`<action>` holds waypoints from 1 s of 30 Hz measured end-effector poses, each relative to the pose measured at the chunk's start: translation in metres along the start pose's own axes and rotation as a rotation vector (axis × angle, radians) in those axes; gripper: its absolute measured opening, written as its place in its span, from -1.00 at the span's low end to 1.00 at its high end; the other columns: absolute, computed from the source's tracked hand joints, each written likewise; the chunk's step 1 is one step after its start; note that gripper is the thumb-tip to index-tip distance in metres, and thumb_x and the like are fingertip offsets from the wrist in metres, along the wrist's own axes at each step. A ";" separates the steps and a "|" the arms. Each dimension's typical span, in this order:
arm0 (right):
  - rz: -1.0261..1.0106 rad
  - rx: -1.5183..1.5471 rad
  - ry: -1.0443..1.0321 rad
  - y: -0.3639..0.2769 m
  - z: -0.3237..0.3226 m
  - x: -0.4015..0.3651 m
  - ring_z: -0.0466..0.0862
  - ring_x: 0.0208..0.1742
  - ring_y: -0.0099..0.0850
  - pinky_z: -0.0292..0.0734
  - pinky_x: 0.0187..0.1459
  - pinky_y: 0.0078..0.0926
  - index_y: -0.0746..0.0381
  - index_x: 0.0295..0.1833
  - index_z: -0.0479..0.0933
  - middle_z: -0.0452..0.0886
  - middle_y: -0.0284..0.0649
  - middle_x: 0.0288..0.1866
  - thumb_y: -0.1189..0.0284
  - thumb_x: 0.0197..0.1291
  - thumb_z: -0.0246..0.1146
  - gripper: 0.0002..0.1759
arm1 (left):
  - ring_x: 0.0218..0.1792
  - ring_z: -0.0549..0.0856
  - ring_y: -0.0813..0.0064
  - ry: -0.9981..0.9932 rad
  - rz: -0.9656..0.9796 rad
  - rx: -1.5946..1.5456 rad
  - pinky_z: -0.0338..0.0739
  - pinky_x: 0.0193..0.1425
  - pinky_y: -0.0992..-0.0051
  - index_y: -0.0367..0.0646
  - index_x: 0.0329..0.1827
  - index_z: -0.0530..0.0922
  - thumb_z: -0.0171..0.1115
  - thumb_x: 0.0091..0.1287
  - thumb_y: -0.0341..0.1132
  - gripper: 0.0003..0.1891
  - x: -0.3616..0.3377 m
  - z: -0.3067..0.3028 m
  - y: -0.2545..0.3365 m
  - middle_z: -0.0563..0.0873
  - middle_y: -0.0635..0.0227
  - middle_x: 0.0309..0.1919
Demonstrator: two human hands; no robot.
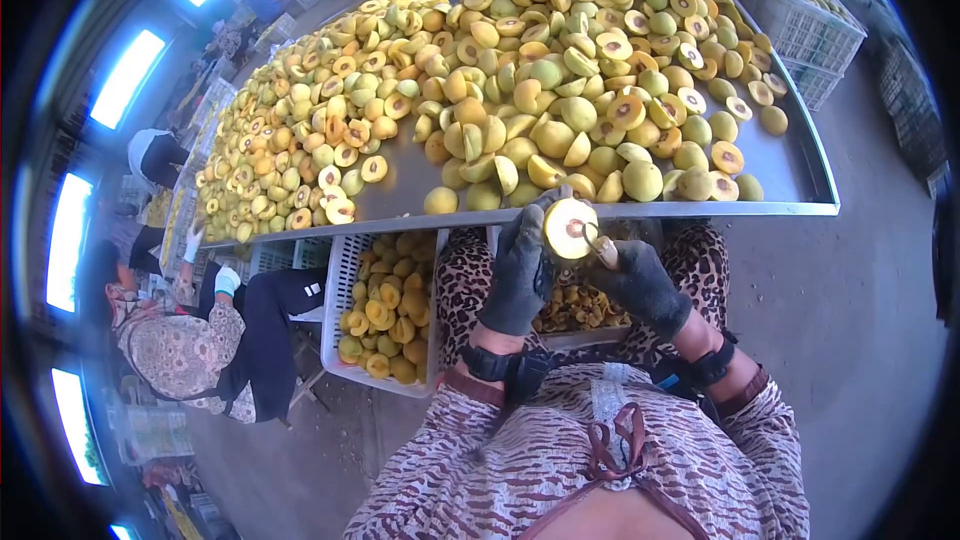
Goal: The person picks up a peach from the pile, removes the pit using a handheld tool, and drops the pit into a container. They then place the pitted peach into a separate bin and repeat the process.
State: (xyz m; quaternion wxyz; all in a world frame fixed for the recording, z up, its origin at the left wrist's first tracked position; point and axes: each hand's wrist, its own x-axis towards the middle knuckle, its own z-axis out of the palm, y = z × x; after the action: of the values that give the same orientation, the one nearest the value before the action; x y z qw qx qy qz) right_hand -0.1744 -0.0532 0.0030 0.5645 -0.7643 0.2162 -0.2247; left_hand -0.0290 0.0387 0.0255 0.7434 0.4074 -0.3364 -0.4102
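My left hand (520, 272), in a dark grey glove, grips a peach half (562, 230) with its pale cut face and brown pit toward me. A pitting tool (607, 254) with a light handle and a curved metal loop is in my gloved right hand (648, 285). The loop meets the cut face at the edge of the pit. Both hands are over my lap, just in front of the metal table edge. Heaped beyond them are many halved peaches (560, 136), some showing brown pits.
The metal table (790, 180) has a raised rim. Left of my legs stands a white basket (344, 290) of peach halves; between my knees, a container holds brown pits (580, 310). Stacked crates (800, 25) stand at right. A co-worker (190, 350) sits at left.
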 end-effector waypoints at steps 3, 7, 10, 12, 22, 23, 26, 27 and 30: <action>0.011 -0.201 -0.143 0.003 -0.011 -0.004 0.57 -0.57 -0.24 0.42 -0.42 -0.19 0.38 -0.34 0.54 0.48 0.03 -0.60 0.43 0.17 0.26 -0.81 | 0.06 0.69 0.39 0.105 -0.113 0.015 0.58 0.23 0.41 -0.39 0.21 0.53 -0.12 0.59 0.04 -0.42 -0.002 -0.005 -0.006 0.69 0.14 0.06; -0.017 -0.298 -0.157 -0.002 -0.014 -0.003 0.59 -0.46 0.06 0.45 -0.36 -0.12 0.36 -0.32 0.56 0.52 0.16 -0.51 0.43 0.16 0.24 -0.82 | -0.16 0.75 0.46 0.129 -0.179 -0.009 0.66 0.03 0.47 -0.37 0.07 0.61 -0.08 0.56 0.09 -0.41 -0.004 -0.010 -0.011 0.76 0.20 -0.15; -0.150 -0.381 -0.158 -0.012 -0.015 0.001 0.54 -0.38 0.19 0.43 -0.37 -0.07 0.36 -0.38 0.51 0.51 0.17 -0.49 0.43 0.22 0.21 -0.79 | -0.20 0.74 0.45 0.186 -0.178 0.097 0.64 0.00 0.49 -0.41 0.03 0.61 -0.16 0.57 0.12 -0.35 -0.005 0.000 -0.007 0.76 0.18 -0.22; -0.137 -0.385 -0.206 -0.018 -0.016 0.004 0.56 -0.37 0.18 0.43 -0.36 -0.06 0.37 -0.38 0.52 0.52 0.18 -0.48 0.43 0.22 0.20 -0.79 | -0.22 0.74 0.46 0.170 -0.151 0.154 0.64 -0.01 0.49 -0.41 -0.02 0.63 -0.16 0.57 0.11 -0.35 -0.006 0.001 -0.003 0.77 0.18 -0.25; 0.022 -0.591 -0.228 -0.007 -0.009 0.012 0.64 -0.31 0.13 0.51 -0.26 -0.02 0.31 -0.35 0.57 0.59 0.13 -0.43 0.45 0.10 0.21 -0.87 | -0.17 0.75 0.39 0.219 -0.114 0.093 0.64 0.04 0.45 -0.40 0.01 0.60 -0.13 0.58 0.04 -0.42 -0.011 -0.016 -0.031 0.76 0.16 -0.22; -0.033 -0.484 -0.141 -0.007 -0.004 0.013 0.64 -0.32 0.12 0.51 -0.27 -0.03 0.32 -0.35 0.57 0.59 0.14 -0.42 0.47 0.10 0.21 -0.87 | -0.14 0.74 0.37 0.249 -0.169 -0.141 0.63 0.08 0.44 -0.39 0.08 0.57 -0.13 0.58 0.03 -0.44 -0.011 -0.018 -0.031 0.75 0.14 -0.17; -0.066 -0.295 -0.082 -0.015 0.005 0.006 0.63 -0.34 0.11 0.49 -0.31 -0.07 0.33 -0.33 0.55 0.58 0.14 -0.44 0.49 0.09 0.21 -0.89 | 0.10 0.66 0.26 0.190 -0.025 -0.244 0.59 0.20 0.30 -0.33 0.28 0.42 -0.14 0.59 -0.01 -0.48 -0.009 -0.022 -0.021 0.62 0.07 0.14; -0.031 -0.210 -0.094 -0.017 0.008 0.001 0.61 -0.36 0.12 0.48 -0.33 -0.09 0.34 -0.33 0.53 0.56 0.14 -0.46 0.50 0.09 0.22 -0.89 | 0.17 0.62 0.19 0.189 0.011 -0.305 0.57 0.24 0.23 -0.29 0.31 0.39 -0.13 0.59 -0.02 -0.49 -0.008 -0.021 -0.016 0.55 0.05 0.23; -0.064 -0.209 -0.114 -0.001 0.019 -0.005 0.51 -0.54 -0.19 0.45 -0.40 -0.25 0.37 -0.32 0.48 0.51 0.00 -0.55 0.50 0.18 0.23 -0.86 | 0.22 0.55 -0.05 0.064 -0.031 -0.550 0.51 0.31 0.04 -0.16 0.32 0.39 -0.09 0.57 0.00 -0.52 -0.008 -0.020 -0.014 0.49 0.01 0.28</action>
State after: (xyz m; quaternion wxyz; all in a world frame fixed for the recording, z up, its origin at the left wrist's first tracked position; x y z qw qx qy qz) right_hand -0.1671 -0.0355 -0.0017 0.4858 -0.8369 0.1815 -0.1751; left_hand -0.0202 0.0480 0.0029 0.8300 0.2079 -0.1824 -0.4844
